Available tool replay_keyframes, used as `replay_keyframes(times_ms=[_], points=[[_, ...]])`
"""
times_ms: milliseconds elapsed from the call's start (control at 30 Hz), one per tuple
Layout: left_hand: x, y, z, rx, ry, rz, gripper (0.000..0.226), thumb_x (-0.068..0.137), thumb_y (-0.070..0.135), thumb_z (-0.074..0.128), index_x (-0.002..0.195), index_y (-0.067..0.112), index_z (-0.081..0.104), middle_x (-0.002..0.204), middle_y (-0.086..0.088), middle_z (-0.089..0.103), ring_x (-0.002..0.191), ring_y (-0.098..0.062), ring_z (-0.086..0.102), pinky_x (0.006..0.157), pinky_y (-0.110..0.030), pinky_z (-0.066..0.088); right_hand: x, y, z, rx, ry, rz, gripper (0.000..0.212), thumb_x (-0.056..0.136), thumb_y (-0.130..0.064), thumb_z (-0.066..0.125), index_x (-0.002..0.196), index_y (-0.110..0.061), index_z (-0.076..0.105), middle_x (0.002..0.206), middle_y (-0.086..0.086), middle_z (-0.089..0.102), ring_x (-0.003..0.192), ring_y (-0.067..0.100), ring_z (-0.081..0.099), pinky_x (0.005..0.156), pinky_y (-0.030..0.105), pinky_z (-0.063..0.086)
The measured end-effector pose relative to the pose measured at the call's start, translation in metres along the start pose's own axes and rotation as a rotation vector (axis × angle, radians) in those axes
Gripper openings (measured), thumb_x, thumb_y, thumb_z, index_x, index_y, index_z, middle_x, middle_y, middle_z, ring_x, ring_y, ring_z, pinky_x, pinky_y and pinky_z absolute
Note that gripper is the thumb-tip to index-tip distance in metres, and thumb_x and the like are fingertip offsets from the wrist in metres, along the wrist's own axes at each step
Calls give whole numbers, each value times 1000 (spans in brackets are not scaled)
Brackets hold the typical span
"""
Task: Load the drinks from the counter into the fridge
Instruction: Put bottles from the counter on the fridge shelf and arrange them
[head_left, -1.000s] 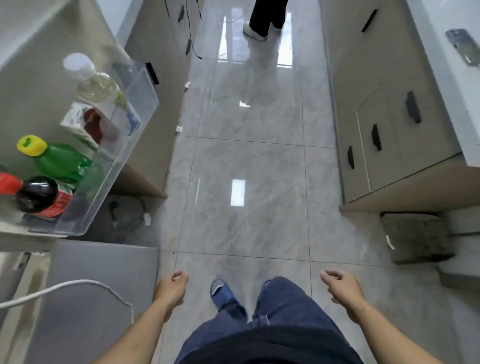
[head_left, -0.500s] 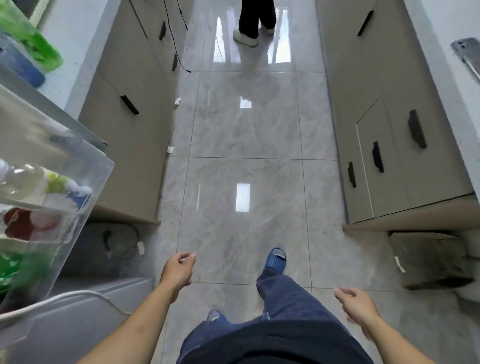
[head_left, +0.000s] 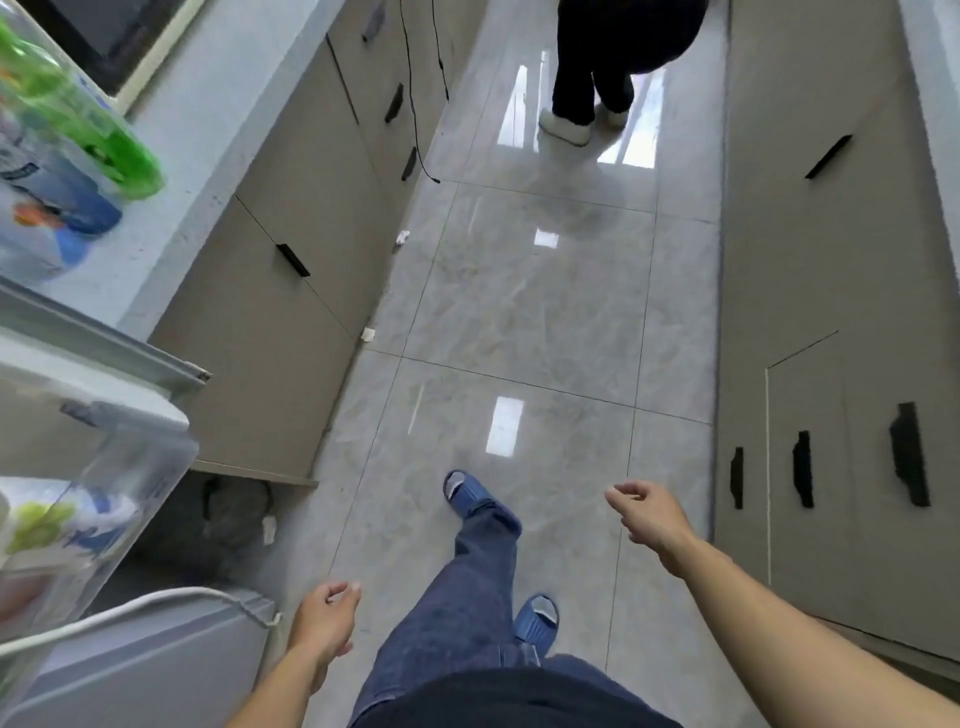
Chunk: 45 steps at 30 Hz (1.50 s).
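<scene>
While fingers hang loose, left hand (head_left: 323, 621) trails right hand (head_left: 650, 512).

The floor (head_left: 524, 291) is made of big grey stone-look tiles, very shiny and smooth, so lights show in it like in a mirror. The cupboard doors (head_left: 291, 197) on both sides are flat, smooth and dull beige, with black handles (head_left: 908, 454) that do not shine. The counter top (head_left: 208, 104) is pale and speckled, like stone. The fridge door shelf (head_left: 104, 499) is clear see-through plastic. The green bottle (head_left: 88, 114) on the counter looks like shiny plastic, though it is blurred. The trousers (head_left: 457, 597) are blue denim cloth. The slippers (head_left: 462, 493) look like smooth blue rubber or plastic. A thin black cord (head_left: 415, 104) hangs down the cupboards.
</scene>
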<state>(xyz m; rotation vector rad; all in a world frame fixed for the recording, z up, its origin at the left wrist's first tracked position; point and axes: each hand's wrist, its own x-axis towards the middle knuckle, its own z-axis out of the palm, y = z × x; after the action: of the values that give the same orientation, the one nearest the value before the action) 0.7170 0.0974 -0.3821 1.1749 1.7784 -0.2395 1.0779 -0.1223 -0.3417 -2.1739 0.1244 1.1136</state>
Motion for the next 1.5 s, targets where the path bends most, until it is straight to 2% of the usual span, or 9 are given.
replay_keyframes(times_ms=[200, 333, 467, 633, 867, 967, 1067, 1200, 1500], points=[[37, 77, 14, -81, -1, -64, 27, 97, 28, 58, 116, 9, 63, 123, -18, 63, 103, -39, 61, 82, -44, 56, 64, -93, -4, -109, -19, -45, 28, 91, -35, 67, 107, -12, 68, 85, 0, 63, 75, 16, 56, 72, 31, 46], [50, 154, 10, -157, 16, -7, 16, 97, 30, 59, 101, 16, 65, 108, -10, 68, 91, -30, 64, 75, -38, 57, 93, -141, -8, -198, -13, -66, 25, 92, -31, 67, 106, -10, 69, 83, 0, 64, 71, 15, 55, 71, 32, 46], [64, 231, 1, -286, 13, 65, 19, 97, 31, 58, 111, 20, 62, 105, -7, 67, 80, -22, 61, 60, -26, 50, 128, -183, -9, -307, -47, -43, 27, 92, -35, 67, 109, -14, 66, 90, 2, 65, 80, 18, 57, 79, 36, 50], [75, 287, 1, -423, 61, 65, 19, 96, 38, 59, 111, 27, 60, 110, 1, 65, 92, -20, 65, 71, -33, 57, 181, -236, -5, -459, -64, -83, 24, 86, -32, 73, 98, -12, 73, 72, -1, 63, 66, 18, 54, 70, 31, 47], [57, 326, 8, -552, 218, -73, 7, 96, 37, 57, 100, 32, 60, 111, 2, 64, 94, -18, 64, 76, -36, 59, 256, -338, 18, -633, -216, -160, 19, 83, -25, 77, 84, -6, 72, 75, 10, 68, 71, 25, 60, 78, 37, 53], [44, 332, 20, -619, 309, -205, 28, 97, 35, 57, 118, 18, 60, 119, -5, 64, 101, -25, 64, 66, -30, 56, 284, -387, 36, -684, -283, -247, 21, 81, -18, 80, 87, 2, 74, 82, 13, 71, 75, 23, 61, 78, 32, 48], [32, 336, 33, -671, 404, -297, 32, 96, 32, 60, 117, 9, 64, 114, -13, 67, 91, -28, 65, 55, -28, 55, 301, -435, 63, -753, -357, -307, 22, 82, -19, 79, 92, 0, 74, 73, 10, 69, 71, 23, 61, 72, 30, 49], [20, 343, 44, -699, 490, -381, 32, 96, 28, 62, 119, 7, 67, 120, -14, 67, 102, -31, 65, 76, -34, 57, 304, -489, 107, -844, -466, -428, 22, 86, -23, 75, 98, -4, 73, 60, 1, 57, 60, 21, 52, 58, 25, 40], [34, 386, -24, -916, 693, -288, 24, 93, 21, 60, 116, 19, 65, 116, -3, 67, 102, -20, 64, 91, -39, 54, 208, -583, 246, -893, -803, -748, 11, 94, -27, 63, 89, -17, 65, 68, -4, 57, 63, 13, 50, 59, 25, 41]])
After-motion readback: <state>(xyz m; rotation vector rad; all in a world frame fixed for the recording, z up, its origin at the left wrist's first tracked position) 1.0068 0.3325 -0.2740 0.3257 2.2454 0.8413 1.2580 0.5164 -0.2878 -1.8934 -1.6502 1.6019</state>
